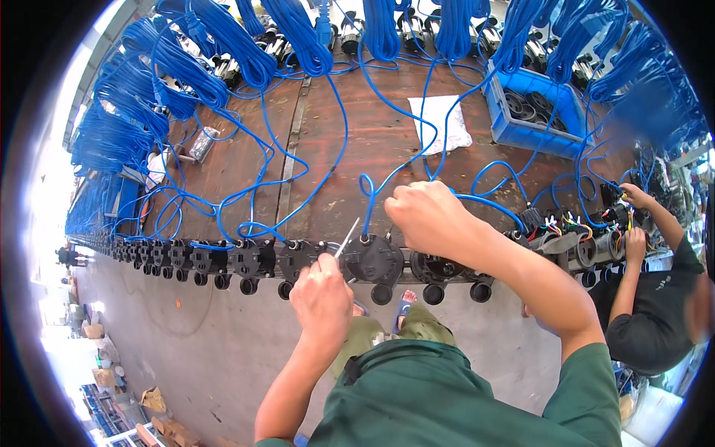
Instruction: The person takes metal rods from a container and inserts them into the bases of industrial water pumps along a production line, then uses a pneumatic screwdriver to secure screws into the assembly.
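Note:
My left hand (pixel 322 299) is closed around a thin metal rod (pixel 348 237), which sticks up and to the right out of the fist. Just right of that hand sits a round black housing (pixel 377 258) at the bench's near edge, with a blue cable (pixel 367 195) rising from its top. My right hand (pixel 430 217) is curled shut above and right of this housing, beside blue cables. Whatever its fingers may hold is hidden. Below my right forearm another black housing (pixel 434 267) is partly covered.
Black housings (pixel 253 259) line the edge of the worn bench (pixel 320 149). Coiled blue cables (pixel 298 37) stand along the back. A blue crate (pixel 514 131) of black rings and a white packet (pixel 443 123) lie on the bench. At right, a co-worker (pixel 655 313) handles wires.

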`<state>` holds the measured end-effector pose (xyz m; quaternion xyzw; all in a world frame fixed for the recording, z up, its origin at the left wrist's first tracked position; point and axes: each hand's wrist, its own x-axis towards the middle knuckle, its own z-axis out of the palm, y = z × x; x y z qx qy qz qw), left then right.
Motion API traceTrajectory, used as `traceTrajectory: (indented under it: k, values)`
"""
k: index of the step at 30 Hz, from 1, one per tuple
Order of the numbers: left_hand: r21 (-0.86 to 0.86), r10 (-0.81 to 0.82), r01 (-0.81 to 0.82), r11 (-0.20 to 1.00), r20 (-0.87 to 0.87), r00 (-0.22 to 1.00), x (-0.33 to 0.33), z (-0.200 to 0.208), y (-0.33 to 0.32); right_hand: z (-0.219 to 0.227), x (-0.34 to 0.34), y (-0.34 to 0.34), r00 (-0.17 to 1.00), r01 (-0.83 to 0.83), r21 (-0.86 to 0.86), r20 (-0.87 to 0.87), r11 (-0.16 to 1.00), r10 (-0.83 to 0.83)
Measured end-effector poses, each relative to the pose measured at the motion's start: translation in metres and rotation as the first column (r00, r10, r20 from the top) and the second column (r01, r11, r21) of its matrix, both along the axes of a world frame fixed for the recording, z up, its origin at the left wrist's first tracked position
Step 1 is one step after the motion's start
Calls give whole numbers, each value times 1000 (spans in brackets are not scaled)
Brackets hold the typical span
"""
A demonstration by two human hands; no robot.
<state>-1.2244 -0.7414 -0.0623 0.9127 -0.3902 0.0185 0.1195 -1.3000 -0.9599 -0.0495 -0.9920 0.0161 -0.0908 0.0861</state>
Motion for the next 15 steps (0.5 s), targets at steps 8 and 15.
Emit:
traceTrajectory:
  k: [8, 15]
  values:
    - [-527, -151, 4, 850, -235, 960, 4, -67, -24, -31, 12, 25, 955, -151, -46, -267, 988, 133]
    - [-462, -67, -294, 837, -620, 782, 1, -10, 30, -15, -36, 20, 988, 145, 255, 12, 956, -153]
